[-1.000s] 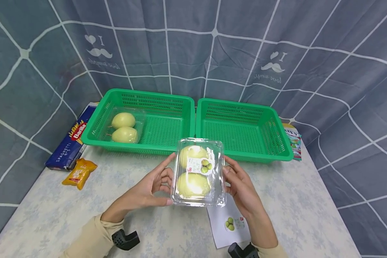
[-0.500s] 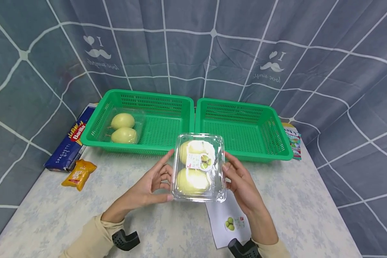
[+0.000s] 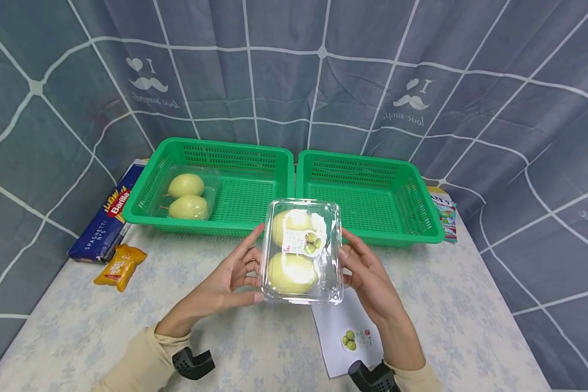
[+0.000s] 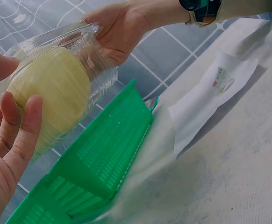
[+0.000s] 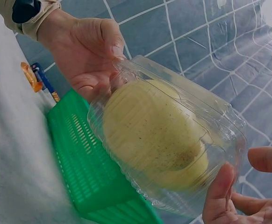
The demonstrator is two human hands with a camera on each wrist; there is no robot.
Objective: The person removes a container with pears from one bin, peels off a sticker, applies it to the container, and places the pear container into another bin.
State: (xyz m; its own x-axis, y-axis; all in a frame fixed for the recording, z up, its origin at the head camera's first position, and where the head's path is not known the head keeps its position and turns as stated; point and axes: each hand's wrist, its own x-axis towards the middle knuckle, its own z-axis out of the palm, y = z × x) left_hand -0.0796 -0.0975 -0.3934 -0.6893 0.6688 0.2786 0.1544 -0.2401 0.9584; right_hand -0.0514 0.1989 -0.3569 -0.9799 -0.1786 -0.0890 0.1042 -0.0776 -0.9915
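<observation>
Between both hands, a clear plastic clamshell box (image 3: 301,251) with two pale yellow-green fruits and a printed label on its lid is held up over the table. My left hand (image 3: 227,283) grips its left side, thumb at the near left corner and fingers along the edge. On the opposite side my right hand (image 3: 372,275) pinches the right edge with the thumb on top. Seen from the right wrist, one speckled fruit (image 5: 150,123) shows through the box's clear wall. The left wrist view shows the left fingers (image 4: 23,135) against the box.
Two green baskets (image 3: 225,224) stand side by side at the back; the left one holds another clear box of two fruits (image 3: 188,207). A blue spaghetti box (image 3: 103,226) and an orange snack packet (image 3: 121,267) lie left. Under the right hand is a white printed sheet (image 3: 335,332).
Both hands have carried the fruit box slightly away from the body, toward the baskets. Their hold looks the same, and the baskets and packets stay in place.
</observation>
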